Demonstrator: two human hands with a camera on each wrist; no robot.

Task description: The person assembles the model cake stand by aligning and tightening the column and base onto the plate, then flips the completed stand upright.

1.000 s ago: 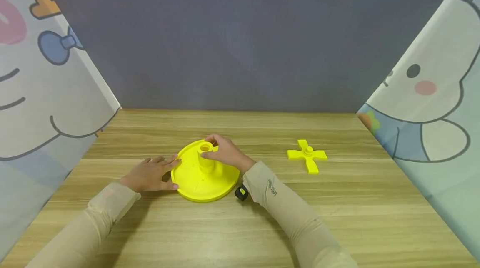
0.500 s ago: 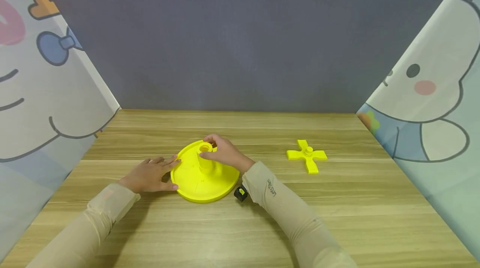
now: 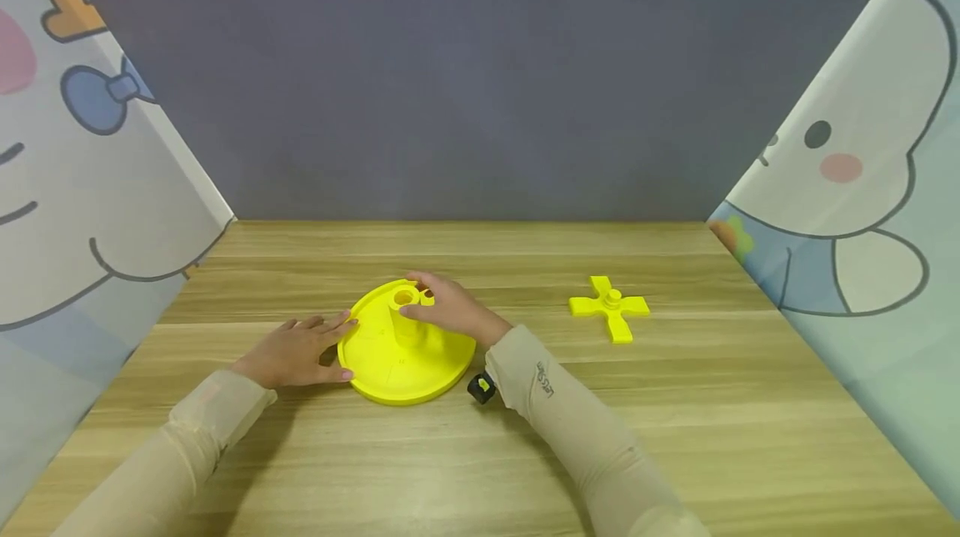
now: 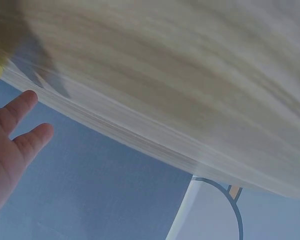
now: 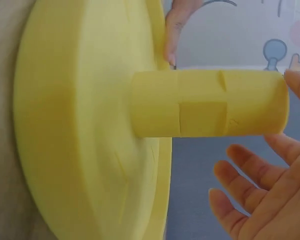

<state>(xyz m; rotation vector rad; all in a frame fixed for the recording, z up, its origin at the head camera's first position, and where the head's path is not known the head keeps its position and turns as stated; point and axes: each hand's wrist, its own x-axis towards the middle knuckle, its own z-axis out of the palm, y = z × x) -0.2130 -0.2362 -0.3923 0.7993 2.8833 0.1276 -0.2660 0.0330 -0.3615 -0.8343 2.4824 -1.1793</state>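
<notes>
A round yellow base (image 3: 382,374) with a raised rim lies on the table. From its middle rises a hollow yellow post (image 5: 205,102), with a notched joint line partway up its side. My right hand (image 3: 453,308) pinches the post's top end between thumb and index finger, while the other fingers spread apart from it in the right wrist view. At the base's left rim my left hand (image 3: 292,352) rests with extended fingers and thumb touching the edge. The left wrist view shows only part of that hand and a sliver of yellow.
A flat yellow cross-shaped piece (image 3: 611,308) with a round knob at its centre lies to the right on the wooden table (image 3: 375,470). A grey wall (image 3: 480,87) stands behind, with cartoon-printed panels (image 3: 862,212) at both sides. The right wrist bears a small black camera (image 3: 482,388).
The head view has shifted slightly. Both hands keep the same contact with the base and post, and the cross-shaped piece lies where it was.
</notes>
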